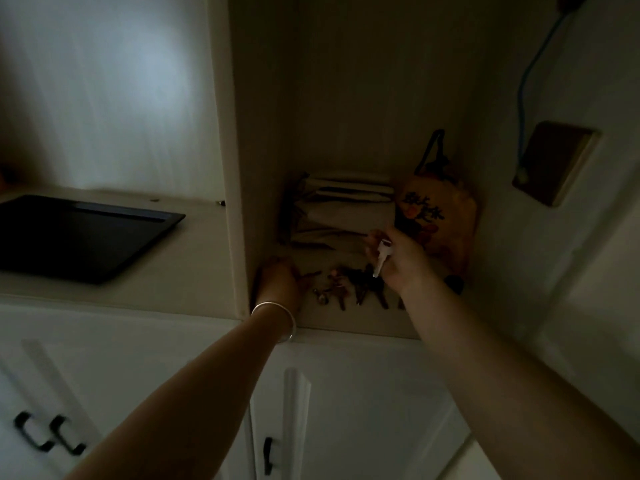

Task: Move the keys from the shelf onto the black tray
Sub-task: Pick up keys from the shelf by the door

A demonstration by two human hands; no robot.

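Several dark keys (349, 289) lie in a loose row on the dim shelf (349, 322) in the right-hand cubby. My right hand (403, 259) is raised just above them, pinching a pale silver key (382, 256) that hangs down from my fingers. My left hand (280, 284), a silver bangle on its wrist, rests on the shelf at the left end of the row, fingers curled toward a small key; whether it grips one is unclear. The black tray (86, 237) sits on the counter in the neighbouring compartment to the left, with nothing visible on it.
A white upright panel (237, 202) divides the tray's compartment from the key cubby. Folded cloth (341, 213) and a flowered orange bag (438, 223) fill the back of the cubby. White cabinet doors with dark handles (52, 434) are below. A blue cable (526, 81) hangs at right.
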